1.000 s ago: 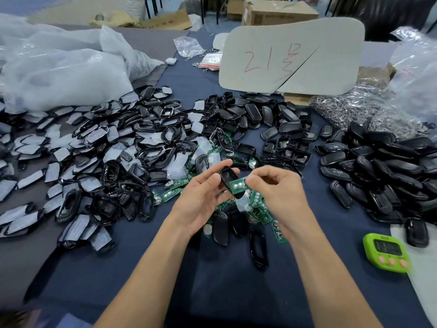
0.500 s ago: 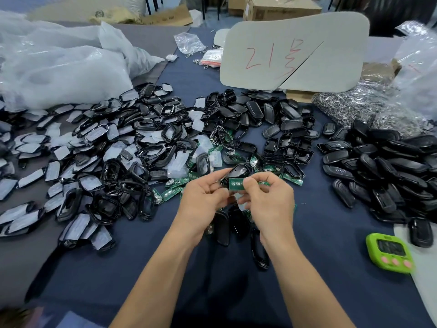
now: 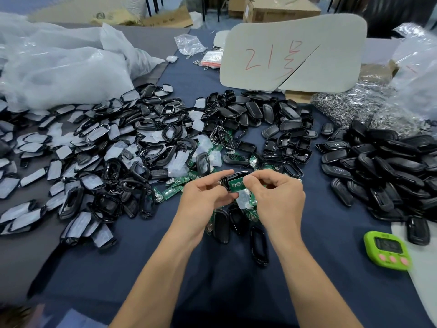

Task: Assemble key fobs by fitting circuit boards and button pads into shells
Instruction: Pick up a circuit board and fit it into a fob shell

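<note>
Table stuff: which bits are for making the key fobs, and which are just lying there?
For the job: black shell in the left hand, green circuit board in the right hand, clear button pads.
Just lying about: green timer, white board with red writing, plastic bags, cardboard box.

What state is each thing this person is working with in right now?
Shell: held in the air, gripped by left hand.
Circuit board: against the shell, pinched by right hand; seating unclear.
Timer: lying face up, display blurred.

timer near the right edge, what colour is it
The timer is lime green with pink buttons, clearest in the head view.
</note>
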Available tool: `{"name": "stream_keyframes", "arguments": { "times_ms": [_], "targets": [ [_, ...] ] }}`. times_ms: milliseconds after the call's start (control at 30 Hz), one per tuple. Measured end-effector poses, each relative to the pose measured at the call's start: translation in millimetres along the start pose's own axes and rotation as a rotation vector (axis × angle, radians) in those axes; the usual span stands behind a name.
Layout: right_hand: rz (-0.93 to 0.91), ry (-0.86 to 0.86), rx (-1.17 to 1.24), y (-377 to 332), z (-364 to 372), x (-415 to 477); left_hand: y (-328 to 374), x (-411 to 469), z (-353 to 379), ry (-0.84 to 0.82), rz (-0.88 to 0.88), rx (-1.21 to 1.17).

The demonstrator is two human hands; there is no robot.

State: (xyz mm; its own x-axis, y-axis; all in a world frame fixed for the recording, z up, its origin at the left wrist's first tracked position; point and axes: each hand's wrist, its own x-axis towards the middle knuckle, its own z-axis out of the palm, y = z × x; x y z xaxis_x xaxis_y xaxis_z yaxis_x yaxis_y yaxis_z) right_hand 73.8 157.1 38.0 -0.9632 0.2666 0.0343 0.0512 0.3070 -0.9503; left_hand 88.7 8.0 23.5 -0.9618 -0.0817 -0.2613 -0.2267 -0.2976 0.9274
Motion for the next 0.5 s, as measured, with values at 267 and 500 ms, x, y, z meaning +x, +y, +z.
{"name": "stream_keyframes", "arguments": {
  "times_ms": [267,500],
  "targets": [
    [-0.014,0.065,0.014,0.6,3.8,-7.3,3.6,-8.7,8.0,0.017,0.017,0.028],
    [-0.108,0.111,-0.089,3.4,6.1,-11.8,1.5,-10.8,5.2,0.051,0.023,0.038]
  ]
}}
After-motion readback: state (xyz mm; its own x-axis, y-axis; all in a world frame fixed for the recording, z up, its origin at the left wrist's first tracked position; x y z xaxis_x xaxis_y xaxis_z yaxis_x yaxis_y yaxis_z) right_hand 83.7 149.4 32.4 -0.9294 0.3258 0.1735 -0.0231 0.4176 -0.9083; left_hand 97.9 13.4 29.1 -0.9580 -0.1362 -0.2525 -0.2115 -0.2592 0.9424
